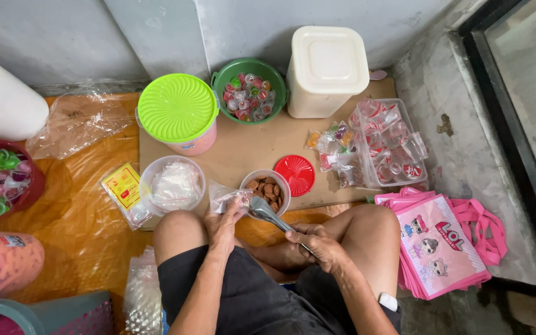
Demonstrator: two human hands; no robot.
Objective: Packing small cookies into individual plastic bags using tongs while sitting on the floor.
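The left hand (223, 221) pinches a small clear bag (226, 196) at its 12 o'clock. The right hand (319, 243) grips metal tongs (270, 214), whose tips reach toward 10 o'clock, into the cookie tub (267, 188).

right hand (319, 243) grips metal tongs (268, 213) over cookie tub (267, 189); left hand (223, 221) holds small clear bag (226, 196)

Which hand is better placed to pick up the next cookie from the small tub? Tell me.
Right. The right hand has the metal tongs in its grip, tips at the cookie tub; the left hand holds a clear bag.
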